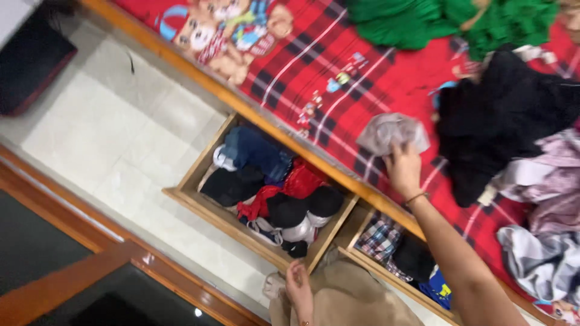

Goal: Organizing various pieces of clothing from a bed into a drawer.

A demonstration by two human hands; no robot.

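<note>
My right hand [403, 170] reaches onto the bed and grips the lower edge of a crumpled light grey cloth [393, 131] lying on the red plaid bedspread [338, 72]. A thin bracelet sits on that wrist. My left hand [298, 286] rests on my beige-clad knee [350, 299], close to the front corner of an open wooden drawer [199, 196], and holds nothing. The drawer is packed with dark, blue, red and white garments [272, 193].
A second open drawer [362, 256] holds plaid and dark clothes. A black garment pile [501, 121], green clothes [447, 21] and pink and grey clothes [544, 181] lie on the bed. The wooden bed rail [199, 72] borders pale floor tiles [109, 133]. A wooden-framed dark panel [72, 278] stands at lower left.
</note>
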